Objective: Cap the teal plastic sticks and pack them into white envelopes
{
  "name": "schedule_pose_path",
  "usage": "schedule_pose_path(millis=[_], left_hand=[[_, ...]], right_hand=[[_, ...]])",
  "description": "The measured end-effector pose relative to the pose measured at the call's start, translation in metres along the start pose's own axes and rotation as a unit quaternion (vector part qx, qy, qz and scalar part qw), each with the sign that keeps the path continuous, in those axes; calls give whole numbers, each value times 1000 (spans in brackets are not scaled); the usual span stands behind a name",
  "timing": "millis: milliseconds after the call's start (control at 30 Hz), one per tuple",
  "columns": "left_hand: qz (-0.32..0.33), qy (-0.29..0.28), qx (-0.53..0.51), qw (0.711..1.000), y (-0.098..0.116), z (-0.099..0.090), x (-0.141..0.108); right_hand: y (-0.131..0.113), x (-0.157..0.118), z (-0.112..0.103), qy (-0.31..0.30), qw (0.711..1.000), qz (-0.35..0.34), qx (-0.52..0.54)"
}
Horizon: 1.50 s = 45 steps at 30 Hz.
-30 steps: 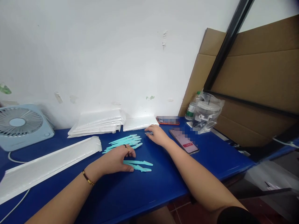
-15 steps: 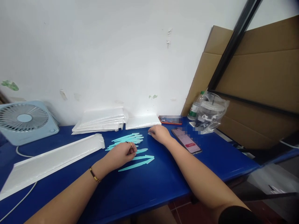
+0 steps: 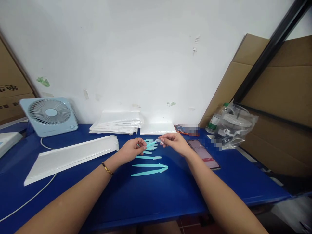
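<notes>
My left hand [image 3: 133, 149] is closed on the handle of a teal eyebrow razor [image 3: 152, 143], its head end pointing right. My right hand [image 3: 175, 143] pinches a small translucent piece [image 3: 159, 141] that looks like a blade cap, right at the razor's tip. Whether the cap sits on the blade or only touches it, I cannot tell. Beneath the hands lies a loose pile of teal razors [image 3: 152, 148], partly hidden by my left fingers. Closer to me, a few more razors [image 3: 146, 173] rest side by side on the blue table [image 3: 156, 198], heads to the right.
White padded mailers [image 3: 114, 123] are stacked by the wall, and a long one [image 3: 73, 159] lies at left. A pale blue fan [image 3: 51, 113] stands behind it. On the right are a phone [image 3: 203, 154], a red-edged device [image 3: 186, 129], a bottle [image 3: 214, 122] and a bagged cup [image 3: 235, 130].
My hands have come together above the pile. The left has lifted a razor, and the right has brought the translucent piece to its tip. The camera view has shifted left.
</notes>
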<state>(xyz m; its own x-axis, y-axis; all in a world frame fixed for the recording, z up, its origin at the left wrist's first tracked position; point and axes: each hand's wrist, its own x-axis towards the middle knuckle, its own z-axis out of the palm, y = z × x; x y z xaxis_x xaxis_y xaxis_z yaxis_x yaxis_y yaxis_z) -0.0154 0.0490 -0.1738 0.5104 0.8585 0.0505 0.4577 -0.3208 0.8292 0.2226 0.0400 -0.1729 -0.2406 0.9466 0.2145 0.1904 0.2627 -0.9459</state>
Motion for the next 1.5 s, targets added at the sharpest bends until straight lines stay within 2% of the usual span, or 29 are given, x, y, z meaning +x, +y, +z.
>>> schedule_pose_path(millis=[167,267,367,433,467,567,700,767,833,933,1067,1200,1333,1500], left_hand=[[5,-31,-30,999,1,3,0],[26,-26,11,999,-2,4,1],[60,40,126,989,-7,4,3],[88,85,184,975,-9,4,3],[100,90,200,970,-10,4,2],[127,29,221,967,-7,5,-1],[148,-62,251,955,5,9,-9],[152,-92,262,949,11,11,-13],[155,-119,266,944,16,12,-17],[152,-147,267,940,18,14,-20],[140,-155,258,943,17,16,-21],[125,-140,249,950,15,17,-18],[105,-92,278,950,11,17,-16],[69,-86,281,953,9,17,-15]], right_hand=[[3,0,13,-45,999,6,6],[3,0,20,-65,997,11,-25],[5,2,10,-10,990,-8,-140],[9,4,-3,61,963,-29,-263],[12,5,-9,83,942,-36,-323],[22,8,-20,74,886,-22,-458],[30,12,-13,32,828,17,-559],[31,14,-7,24,809,25,-587],[29,15,-3,23,803,23,-595],[25,14,-5,45,828,13,-558],[21,10,-16,96,890,-11,-445],[15,6,-23,91,936,-4,-340],[7,0,-27,32,966,21,-257],[-5,-8,-34,-139,971,102,-165]])
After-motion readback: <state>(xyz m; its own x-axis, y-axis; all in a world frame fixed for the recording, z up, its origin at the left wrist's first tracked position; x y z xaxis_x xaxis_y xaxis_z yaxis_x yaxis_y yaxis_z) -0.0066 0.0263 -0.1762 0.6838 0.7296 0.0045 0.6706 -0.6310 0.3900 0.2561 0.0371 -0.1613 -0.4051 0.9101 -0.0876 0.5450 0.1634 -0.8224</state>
